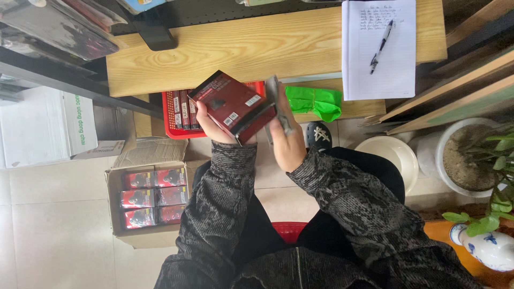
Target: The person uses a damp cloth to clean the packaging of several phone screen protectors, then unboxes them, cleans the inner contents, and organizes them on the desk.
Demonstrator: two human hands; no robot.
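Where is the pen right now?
In the head view, upper right: the pen lies on the white notepad atop the wooden table.

Soft, even daylight fills the scene, brightest on the pale floor point(53, 225). Shadows are faint. The wooden bench point(257, 43) shows no glare. Focus is sharp, with slight wide-angle stretching toward the edges.

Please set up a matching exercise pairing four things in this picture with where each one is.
Things:
1. pen
2. dark red box
3. green cloth
4. grey rag

Places:
A. in the left hand
B. on the lined paper
C. in the right hand
D. on the lower wooden shelf, beside the red basket

Pairs: 1-B, 2-A, 3-D, 4-C
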